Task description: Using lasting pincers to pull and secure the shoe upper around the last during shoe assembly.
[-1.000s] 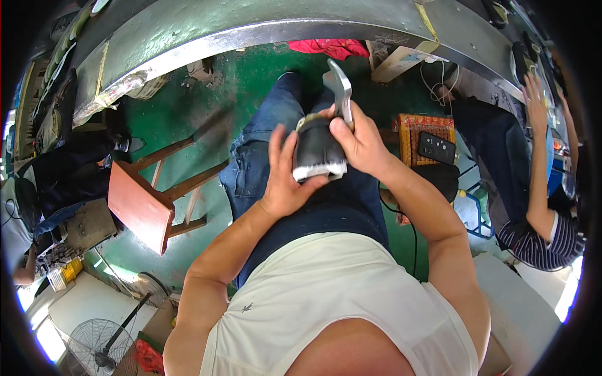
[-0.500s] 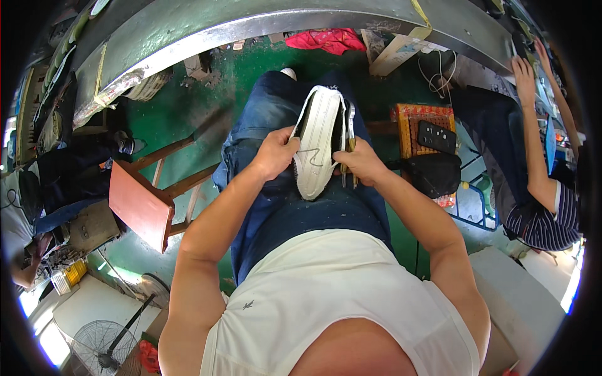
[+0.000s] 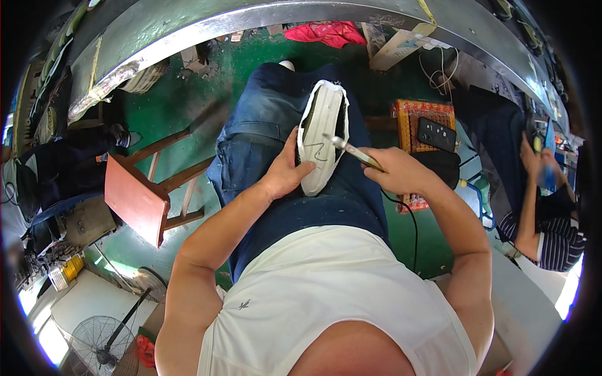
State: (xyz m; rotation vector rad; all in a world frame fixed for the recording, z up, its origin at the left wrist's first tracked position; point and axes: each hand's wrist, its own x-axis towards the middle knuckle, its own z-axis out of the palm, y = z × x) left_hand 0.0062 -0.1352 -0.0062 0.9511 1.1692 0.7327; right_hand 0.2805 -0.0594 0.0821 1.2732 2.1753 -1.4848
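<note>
A shoe upper on a pale last (image 3: 321,138) rests across my lap, underside facing up. Its white edge is folded around the rim, and a dark curved line marks the underside. My left hand (image 3: 288,170) grips its left side, thumb on the bottom near the end closest to me. On the right, my right hand (image 3: 396,170) is closed around a pair of metal pliers (image 3: 354,152). Their head points left, over the middle of the last's underside; whether the tip touches it I cannot tell. The far ends of the handles are hidden in my palm.
A metal-edged bench (image 3: 251,22) curves across the far side. To the left stands a reddish stool (image 3: 135,197). On the right, a dark phone (image 3: 437,134) lies on a woven seat (image 3: 407,119) beside a black pouch (image 3: 439,166). A co-worker (image 3: 539,232) sits beyond.
My right hand has let go of the last's side and swung the pliers from upright beside it to over its underside. My left hand has shifted its grip slightly nearer the middle.
</note>
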